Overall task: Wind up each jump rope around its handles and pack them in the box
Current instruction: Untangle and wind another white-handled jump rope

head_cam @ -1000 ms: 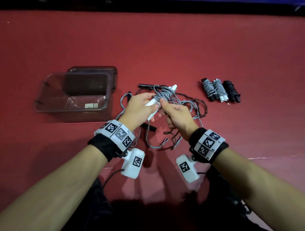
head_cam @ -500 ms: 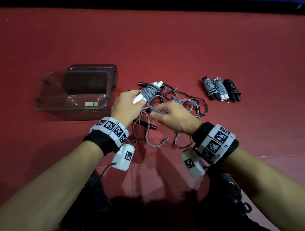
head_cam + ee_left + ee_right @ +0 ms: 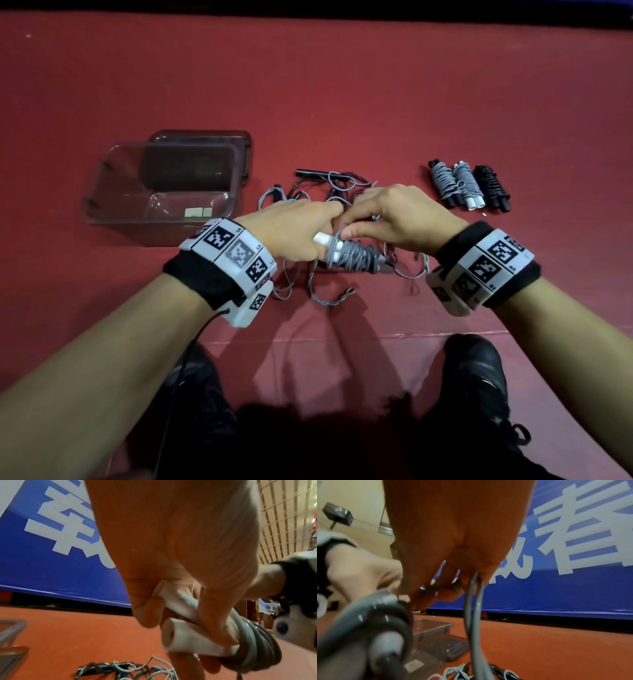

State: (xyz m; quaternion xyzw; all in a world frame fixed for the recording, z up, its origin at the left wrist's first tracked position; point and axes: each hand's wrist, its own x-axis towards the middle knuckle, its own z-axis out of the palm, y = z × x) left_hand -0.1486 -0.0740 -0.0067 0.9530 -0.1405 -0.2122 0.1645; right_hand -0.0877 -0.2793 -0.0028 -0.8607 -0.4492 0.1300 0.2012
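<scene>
My left hand point(image 3: 301, 229) grips the two white handles point(image 3: 187, 641) of a grey jump rope, with grey cord coiled round them point(image 3: 356, 257). My right hand point(image 3: 394, 216) pinches the free grey cord point(image 3: 474, 601) just above the coil, close against the left hand. Loose grey and dark ropes point(image 3: 329, 185) lie tangled on the red floor under and beyond both hands. The clear plastic box point(image 3: 113, 171) stands open at the left, holding only a small label.
Three wound ropes point(image 3: 469, 185), two grey and one black, lie side by side at the right. The box lid point(image 3: 239, 144) lies behind the box. A blue banner point(image 3: 51, 561) runs along the far edge of the red floor. My dark shoes point(image 3: 472, 377) show below.
Both hands moved nearer to me and lower. The bundle has turned, its white handle ends now pointing left. My right hand has come up over the coil with the cord.
</scene>
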